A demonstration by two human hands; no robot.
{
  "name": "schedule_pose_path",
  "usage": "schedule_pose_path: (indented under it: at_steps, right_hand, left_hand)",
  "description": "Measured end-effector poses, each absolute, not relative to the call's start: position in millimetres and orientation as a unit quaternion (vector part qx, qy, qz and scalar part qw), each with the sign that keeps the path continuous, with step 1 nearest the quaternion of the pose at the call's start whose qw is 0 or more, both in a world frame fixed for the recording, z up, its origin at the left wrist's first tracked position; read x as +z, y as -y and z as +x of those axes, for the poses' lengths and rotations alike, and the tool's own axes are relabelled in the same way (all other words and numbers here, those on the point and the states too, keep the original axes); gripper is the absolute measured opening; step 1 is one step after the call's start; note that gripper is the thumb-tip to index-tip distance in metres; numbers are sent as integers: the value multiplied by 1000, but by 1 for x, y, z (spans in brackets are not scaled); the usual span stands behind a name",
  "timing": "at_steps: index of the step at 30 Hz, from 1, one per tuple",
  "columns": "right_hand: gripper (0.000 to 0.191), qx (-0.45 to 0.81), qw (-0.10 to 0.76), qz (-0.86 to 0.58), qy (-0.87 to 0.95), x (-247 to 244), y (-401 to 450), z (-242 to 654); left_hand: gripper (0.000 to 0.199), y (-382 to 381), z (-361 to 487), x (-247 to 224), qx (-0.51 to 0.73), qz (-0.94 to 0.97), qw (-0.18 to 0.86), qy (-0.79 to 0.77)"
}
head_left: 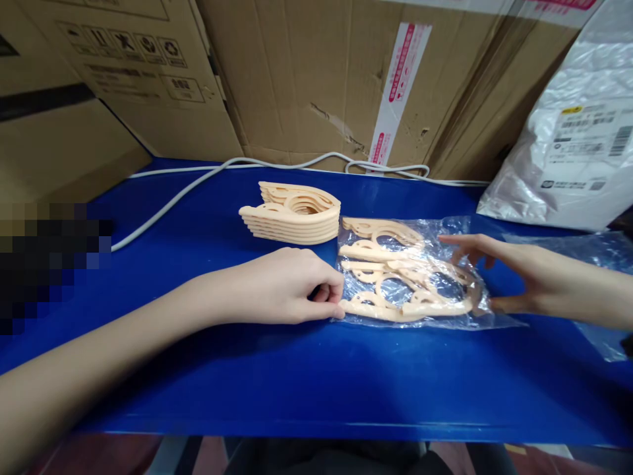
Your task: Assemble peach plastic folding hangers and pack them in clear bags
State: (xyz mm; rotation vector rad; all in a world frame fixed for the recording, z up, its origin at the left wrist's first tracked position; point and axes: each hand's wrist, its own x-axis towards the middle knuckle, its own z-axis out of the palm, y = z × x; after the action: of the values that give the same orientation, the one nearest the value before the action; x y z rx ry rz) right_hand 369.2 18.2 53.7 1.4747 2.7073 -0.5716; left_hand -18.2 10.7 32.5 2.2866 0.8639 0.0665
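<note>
A clear plastic bag (494, 321) lies flat on the blue table, with several beige folding hangers (435, 308) inside it. My left hand (301, 287) is closed at the bag's left edge, thumb and fingertips pinching the plastic by the lower left corner. On the other side, my right hand (514, 267) is open, its fingers and thumb spread around the bag's right end. Whether its fingertips touch the plastic, I cannot tell. Just behind my left hand, a neat stack of folded beige hangers (297, 227) rests on the table.
Cardboard boxes (306, 79) stand along the back of the blue table (297, 376). A white cable (182, 191) runs in front of them. At the right are a white padded parcel (548, 178) and another clear plastic bag (601, 333), partly behind my right forearm.
</note>
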Motion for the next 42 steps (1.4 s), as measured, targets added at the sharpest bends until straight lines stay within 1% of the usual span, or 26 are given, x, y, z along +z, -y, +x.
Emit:
schedule_pose_path:
  at_steps: [2, 5, 7, 9, 12, 16, 22, 26, 28, 35, 38, 42]
  right_hand:
    - [88, -189, -22, 449, -873, 51, -16, 356]
    - [93, -202, -82, 420, -881, 46, -12, 333]
    - [97, -223, -100, 414, -877, 46, -10, 325]
    - [98, -252, -89, 418, -868, 47, -10, 327]
    - [92, -291, -73, 412, -860, 51, -13, 336]
    - [85, -313, -96, 396, -858, 51, -17, 336]
    - [86, -327, -106, 406, -847, 48, -15, 323]
    - [85, -336, -106, 409, -842, 47, -14, 327]
    - [86, -343, -111, 405, -840, 46, -14, 328]
    - [84, -360, -118, 392, -838, 46, -16, 326]
    - [88, -336, -104, 399, -847, 46, -15, 325]
    - [99, -259, -100, 383, -881, 42, -12, 321]
  left_hand:
    - [25, -11, -18, 32, 26, 876, 348, -333]
    - [24, -11, -18, 32, 25, 875, 353, -331]
    - [23, -11, -18, 32, 27, 874, 356, -328]
    - [24, -11, -18, 32, 28, 874, 357, -329]
    - [24, -10, -17, 33, 28, 874, 350, -337]
    - [25, -9, -16, 33, 32, 872, 343, -348]
    - [24, -7, -14, 35, 26, 871, 324, -368]
    - [19, -6, -15, 38, 32, 874, 304, -378]
    - [16, -6, -16, 39, 35, 881, 290, -371]
    - [18, -8, -16, 36, 44, 905, 262, -331]
    - [17, -6, -16, 33, 40, 922, 236, -304]
    - [17, -1, -17, 28, 59, 955, 136, -258]
